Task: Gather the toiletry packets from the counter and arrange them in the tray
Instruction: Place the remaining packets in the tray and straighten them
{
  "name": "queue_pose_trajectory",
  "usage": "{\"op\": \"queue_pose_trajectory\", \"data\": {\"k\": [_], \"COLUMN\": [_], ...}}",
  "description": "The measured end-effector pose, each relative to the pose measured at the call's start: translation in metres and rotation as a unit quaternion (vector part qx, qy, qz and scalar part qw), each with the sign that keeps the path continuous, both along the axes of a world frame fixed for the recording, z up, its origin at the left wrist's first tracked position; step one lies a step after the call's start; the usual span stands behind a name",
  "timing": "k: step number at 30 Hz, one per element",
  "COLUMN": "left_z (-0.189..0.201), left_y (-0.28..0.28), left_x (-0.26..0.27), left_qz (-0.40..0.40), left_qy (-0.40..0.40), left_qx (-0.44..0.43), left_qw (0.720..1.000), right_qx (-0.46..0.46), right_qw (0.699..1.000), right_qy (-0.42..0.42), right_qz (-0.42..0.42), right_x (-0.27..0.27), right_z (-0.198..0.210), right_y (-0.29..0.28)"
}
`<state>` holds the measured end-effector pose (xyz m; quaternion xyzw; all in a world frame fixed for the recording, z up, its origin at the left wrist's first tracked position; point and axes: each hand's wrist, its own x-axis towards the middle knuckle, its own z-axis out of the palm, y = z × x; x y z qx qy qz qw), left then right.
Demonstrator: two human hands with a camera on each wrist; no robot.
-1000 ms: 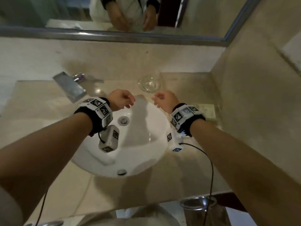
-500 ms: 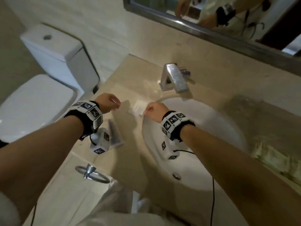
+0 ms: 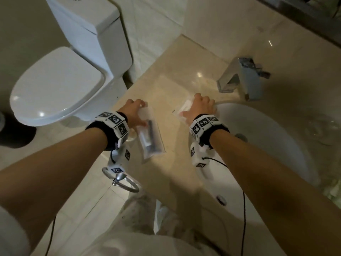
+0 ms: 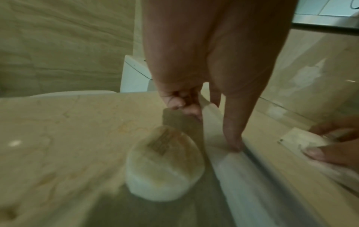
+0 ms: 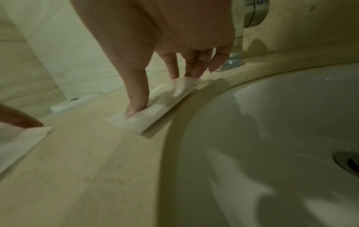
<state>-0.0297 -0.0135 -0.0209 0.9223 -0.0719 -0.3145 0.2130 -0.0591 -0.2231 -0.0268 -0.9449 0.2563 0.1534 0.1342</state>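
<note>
Two likely light, slippery packets — left hand (image 3: 133, 112) pinches the long packet (image 3: 151, 139) at its far end, right hand (image 3: 200, 108) presses straight fingers (image 5: 172, 67) on the flat packet (image 5: 165, 104) — best lifted by edges.

Counter (image 3: 166, 85) is polished beige stone, glossy with faint veining; sink (image 3: 267, 137) and toilet (image 3: 55, 85) look like smooth white glazed ceramic. Long packet (image 3: 151, 141) at my left hand (image 3: 133, 112) is clear shiny plastic film, flat packet (image 3: 184, 108) under my right hand (image 3: 201, 108) is whiter crinkled film, contents unclear. Faucet (image 3: 245, 78) and towel ring (image 3: 119, 177) are bright chromed metal; my wristbands (image 3: 215, 133) are matt black cloth.
</note>
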Motion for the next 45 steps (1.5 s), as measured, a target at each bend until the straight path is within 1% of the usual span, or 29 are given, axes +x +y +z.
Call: {"op": "queue_pose_trajectory", "data": {"k": [2,3,6,8,11,14,16,18,20,23,26,28,30,31,34,37,39,41,42,45], "left_z": [-0.001,-0.001,0.006,0.015,0.029,0.043,0.047,0.05,0.057,0.07,0.079,0.086,0.089,0.09,0.091,0.088,0.086,0.083,0.081,0.076], "left_y": [-0.004,-0.006,-0.013,-0.021,-0.039,-0.072,-0.093,-0.121,-0.15,-0.192,-0.235,-0.265,-0.288,-0.299,-0.326,-0.353,-0.368,-0.379,-0.385,-0.398], "left_x": [0.003,0.006,0.014,0.017,0.017,0.011,0.007,0.0,-0.012,-0.032,-0.057,-0.078,-0.094,-0.103,-0.127,-0.151,-0.165,-0.177,-0.184,-0.202], "left_qz": [-0.011,-0.002,0.012,-0.009,-0.041,-0.104,-0.105,-0.119,-0.152,-0.181,-0.244,-0.281,-0.312,-0.327,-0.342,-0.349,-0.349,-0.345,-0.349,-0.356], "left_qy": [0.008,0.01,0.011,0.027,0.055,0.083,0.121,0.144,0.158,0.158,0.144,0.131,0.121,0.111,0.082,0.045,0.03,0.031,0.036,0.051], "left_qx": [-0.01,-0.02,-0.036,-0.052,-0.077,-0.087,-0.102,-0.112,-0.118,-0.157,-0.173,-0.176,-0.179,-0.176,-0.173,-0.168,-0.164,-0.169,-0.173,-0.189], "left_qw": [1.0,1.0,0.999,0.998,0.995,0.987,0.982,0.976,0.969,0.958,0.943,0.934,0.925,0.922,0.92,0.921,0.922,0.923,0.92,0.914], "right_qx": [-0.001,0.003,0.06,0.1,0.15,0.167,0.188,0.203,0.217,0.223,0.288,0.311,0.324,0.329,0.312,0.312,0.281,0.242,0.232,0.211], "right_qw": [1.0,0.999,0.995,0.991,0.984,0.983,0.98,0.976,0.971,0.964,0.932,0.914,0.893,0.876,0.841,0.798,0.789,0.797,0.795,0.77], "right_qy": [0.022,0.033,0.058,0.079,0.088,0.065,0.045,0.026,0.009,-0.027,-0.073,-0.099,-0.151,-0.188,-0.282,-0.333,-0.343,-0.34,-0.342,-0.366], "right_qz": [-0.014,-0.025,-0.05,-0.048,-0.043,-0.039,-0.053,-0.077,-0.104,-0.144,-0.207,-0.241,-0.276,-0.297,-0.339,-0.393,-0.425,-0.436,-0.444,-0.479], "right_x": [0.003,0.004,0.005,0.004,-0.003,-0.02,-0.033,-0.053,-0.077,-0.115,-0.16,-0.196,-0.227,-0.241,-0.279,-0.317,-0.34,-0.359,-0.369,-0.395], "right_z": [0.004,0.006,0.01,0.013,0.024,0.037,0.043,0.05,0.059,0.069,0.082,0.09,0.095,0.097,0.1,0.098,0.093,0.088,0.085,0.074], "right_y": [-0.003,-0.005,-0.014,-0.02,-0.033,-0.056,-0.072,-0.095,-0.117,-0.15,-0.188,-0.213,-0.229,-0.235,-0.252,-0.27,-0.28,-0.287,-0.29,-0.3]}}
